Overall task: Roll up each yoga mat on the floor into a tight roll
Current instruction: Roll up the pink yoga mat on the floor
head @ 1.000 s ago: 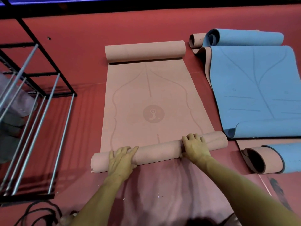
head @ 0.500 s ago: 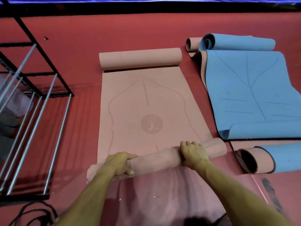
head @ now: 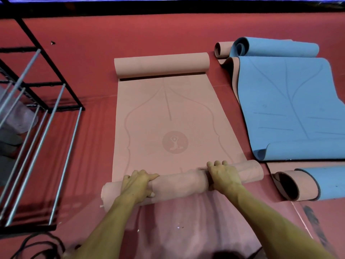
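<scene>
A pink yoga mat [head: 168, 113] lies flat on the red floor, curled up at its far end [head: 161, 65]. Its near end is a thick roll [head: 181, 182] lying across the mat. My left hand [head: 139, 185] grips the roll near its left end, fingers curled over the top and thumb toward me. My right hand [head: 223, 175] lies on top of the roll right of centre, fingers wrapped over its far side. A blue mat [head: 285, 101] lies unrolled to the right, with both ends curling.
A partly rolled blue-and-pink mat [head: 306, 182] lies at the right near the roll's end. A black metal rack [head: 37, 109] with silver bars stands at the left. Black cables [head: 37, 245] lie at the bottom left. A small pink roll [head: 223, 49] sits behind the blue mat.
The roll has moved a little farther up the mat. My left hand shifted from resting flat on top to gripping around the roll; my right hand stayed on top.
</scene>
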